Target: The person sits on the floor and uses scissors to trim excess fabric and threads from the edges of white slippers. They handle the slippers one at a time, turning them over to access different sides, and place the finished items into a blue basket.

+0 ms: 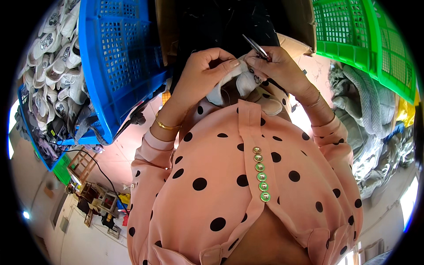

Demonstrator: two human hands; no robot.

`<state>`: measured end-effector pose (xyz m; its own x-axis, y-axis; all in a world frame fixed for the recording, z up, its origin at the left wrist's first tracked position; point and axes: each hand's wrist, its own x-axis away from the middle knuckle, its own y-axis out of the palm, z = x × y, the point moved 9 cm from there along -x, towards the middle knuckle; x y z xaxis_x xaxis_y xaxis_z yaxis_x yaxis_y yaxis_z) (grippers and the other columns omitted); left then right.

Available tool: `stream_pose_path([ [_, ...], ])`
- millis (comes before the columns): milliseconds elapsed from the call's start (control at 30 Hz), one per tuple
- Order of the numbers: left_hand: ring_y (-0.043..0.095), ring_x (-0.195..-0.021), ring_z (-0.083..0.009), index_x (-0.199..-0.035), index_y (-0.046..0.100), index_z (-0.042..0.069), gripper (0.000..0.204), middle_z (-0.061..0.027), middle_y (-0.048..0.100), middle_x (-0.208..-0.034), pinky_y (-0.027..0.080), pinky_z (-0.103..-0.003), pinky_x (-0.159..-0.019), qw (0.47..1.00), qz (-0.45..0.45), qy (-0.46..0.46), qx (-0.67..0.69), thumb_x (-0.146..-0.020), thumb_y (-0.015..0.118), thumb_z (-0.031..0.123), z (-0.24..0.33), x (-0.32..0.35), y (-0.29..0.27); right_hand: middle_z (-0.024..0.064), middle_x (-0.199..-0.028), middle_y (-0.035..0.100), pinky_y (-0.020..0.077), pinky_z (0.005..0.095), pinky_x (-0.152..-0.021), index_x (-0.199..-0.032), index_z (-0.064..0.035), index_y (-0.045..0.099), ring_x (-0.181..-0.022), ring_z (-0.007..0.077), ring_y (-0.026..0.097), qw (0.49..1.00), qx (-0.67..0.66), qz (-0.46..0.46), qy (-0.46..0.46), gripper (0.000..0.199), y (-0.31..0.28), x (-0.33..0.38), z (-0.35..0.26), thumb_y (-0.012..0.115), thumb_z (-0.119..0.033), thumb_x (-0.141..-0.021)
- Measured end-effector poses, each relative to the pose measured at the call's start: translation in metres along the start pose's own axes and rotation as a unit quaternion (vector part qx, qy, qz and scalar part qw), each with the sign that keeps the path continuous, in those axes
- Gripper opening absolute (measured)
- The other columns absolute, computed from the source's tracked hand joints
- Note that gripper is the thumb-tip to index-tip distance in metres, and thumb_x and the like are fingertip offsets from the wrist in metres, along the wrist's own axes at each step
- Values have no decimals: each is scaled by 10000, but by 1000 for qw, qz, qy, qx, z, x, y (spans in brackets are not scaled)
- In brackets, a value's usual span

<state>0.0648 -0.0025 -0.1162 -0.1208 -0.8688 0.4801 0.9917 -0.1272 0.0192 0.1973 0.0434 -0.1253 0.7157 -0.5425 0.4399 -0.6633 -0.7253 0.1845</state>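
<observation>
A pink blouse (212, 161) with black dots of mixed sizes – its front strip (250, 119) set with shiny, gold-rimmed round buttons (259, 167). A gold bangle (167, 126) circles the left wrist (176, 108), a thin bracelet (315, 102) the right – and black trousers (221, 22) carry pale flecks.

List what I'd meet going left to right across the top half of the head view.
Heap of pale shoes, blue plastic crate, left hand, white shoe held between the hands, right hand, green plastic crate.
</observation>
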Motion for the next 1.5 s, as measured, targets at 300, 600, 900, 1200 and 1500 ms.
stream_pose_path([
  [300, 660, -831, -113, -1096, 662, -18, 239, -70, 689, -955, 534, -212, -746, 983, 16, -81, 165, -929, 640, 152, -14, 13, -10, 103, -677, 633, 495, 301, -559, -969, -18, 588, -602, 208, 633, 919, 321, 163, -162, 445, -6, 26, -23, 559, -461, -940],
  [600, 662, -760, -125, -1056, 707, 0, 244, -68, 701, -871, 522, -216, -663, 982, 56, -95, 154, -885, 688, 173, -13, 23, -20, 54, -577, 558, 460, 332, -437, -853, -67, 524, -502, 226, 592, 780, 541, 232, -213, 469, 17, 41, -38, 608, -528, -873],
  [900, 604, -636, -73, -992, 739, 23, 178, -35, 690, -774, 457, -175, -574, 978, 81, -95, 167, -869, 705, 146, -18, 25, -22, 43, -596, 555, 446, 310, -440, -793, -76, 514, -498, 213, 568, 724, 595, 255, -239, 425, 27, 47, -54, 664, -471, -843],
  [1200, 593, -621, -64, -978, 738, 16, 153, -31, 683, -752, 441, -170, -564, 970, 90, -99, 202, -875, 684, 116, -17, 25, -19, 20, -590, 523, 454, 299, -440, -758, -102, 482, -498, 190, 567, 683, 647, 259, -220, 414, 33, 48, -61, 697, -452, -812],
  [1500, 669, -743, -113, -1019, 708, -10, 199, -71, 713, -863, 526, -213, -698, 972, 70, -114, 193, -879, 676, 128, -19, 27, -18, 40, -613, 553, 459, 307, -447, -786, -96, 492, -509, 209, 580, 720, 599, 261, -234, 384, 32, 46, -58, 683, -424, -842],
])
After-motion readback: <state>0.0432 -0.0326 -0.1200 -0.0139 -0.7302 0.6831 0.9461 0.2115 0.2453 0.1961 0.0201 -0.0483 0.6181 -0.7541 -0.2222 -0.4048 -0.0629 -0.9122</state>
